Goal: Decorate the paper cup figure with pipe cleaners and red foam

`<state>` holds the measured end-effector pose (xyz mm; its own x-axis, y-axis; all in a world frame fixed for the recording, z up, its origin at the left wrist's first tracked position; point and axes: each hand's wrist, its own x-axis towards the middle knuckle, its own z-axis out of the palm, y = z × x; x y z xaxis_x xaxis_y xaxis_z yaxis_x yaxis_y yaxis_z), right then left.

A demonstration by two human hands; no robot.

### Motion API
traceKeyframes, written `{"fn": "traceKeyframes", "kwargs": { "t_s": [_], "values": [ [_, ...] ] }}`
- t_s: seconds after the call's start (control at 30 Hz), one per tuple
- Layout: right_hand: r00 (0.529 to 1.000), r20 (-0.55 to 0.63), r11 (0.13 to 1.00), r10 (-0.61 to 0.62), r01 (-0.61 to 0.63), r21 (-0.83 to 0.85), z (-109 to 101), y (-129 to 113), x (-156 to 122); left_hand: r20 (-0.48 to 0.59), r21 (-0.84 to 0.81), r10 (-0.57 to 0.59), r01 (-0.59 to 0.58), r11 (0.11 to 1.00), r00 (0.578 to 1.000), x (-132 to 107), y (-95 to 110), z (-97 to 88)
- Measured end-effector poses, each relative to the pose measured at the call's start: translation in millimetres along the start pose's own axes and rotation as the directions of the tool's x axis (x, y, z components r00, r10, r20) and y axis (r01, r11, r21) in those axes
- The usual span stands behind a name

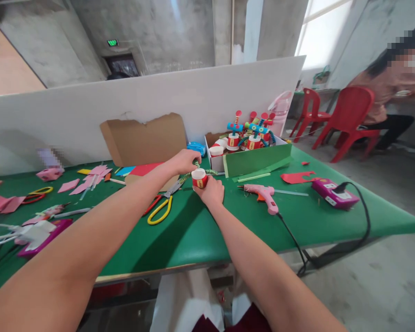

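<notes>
**Inspection at the bench: one banded cup held, pipe cleaner across it**

We find one small white cup with a single red band around its middle. It sits above the green table, between the two hands. Its long axis runs up and down, with the flat white end uppermost. We cannot tell whether that end is the mouth or the base.

One green-and-white striped pipe cleaner lies crosswise to the cup, left to right. One end sticks out toward the left hand and the other past the right hand.

The right hand is closed around the cup from below and behind. The left hand is just above the cup, its fingertips pinched narrow on a stretch of the pipe cleaner at the cup's top.

Counted around the hands:
- One pair of scissors with a yellow and a red handle loop lies just below the left hand. A second pair lies well to its left, among pink paper scraps.
- One pink glue gun lies near the right hand on its right, with a black cord trailing off the table edge.
- One purple device sits further right.
- One white box stands just beyond the hands. It holds several finished banded figures, which are too crowded for a firm count.
- One sheet of torn cardboard leans beyond the left hand.
- Two red chairs stand far right, with a seated person on the nearer one.
</notes>
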<state>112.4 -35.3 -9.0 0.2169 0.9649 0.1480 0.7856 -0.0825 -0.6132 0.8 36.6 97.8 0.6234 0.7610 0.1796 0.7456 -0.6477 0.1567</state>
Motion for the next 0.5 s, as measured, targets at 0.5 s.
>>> {"fn": "traceKeyframes", "kwargs": {
  "t_s": [0.5],
  "values": [
    [1.000, 0.002, 0.999, -0.019, 0.019, -0.033, 1, 0, -2, 0.011, 0.017, 0.005, -0.005, 1.000, 1.000, -2, -7, 15.7]
  ]
}}
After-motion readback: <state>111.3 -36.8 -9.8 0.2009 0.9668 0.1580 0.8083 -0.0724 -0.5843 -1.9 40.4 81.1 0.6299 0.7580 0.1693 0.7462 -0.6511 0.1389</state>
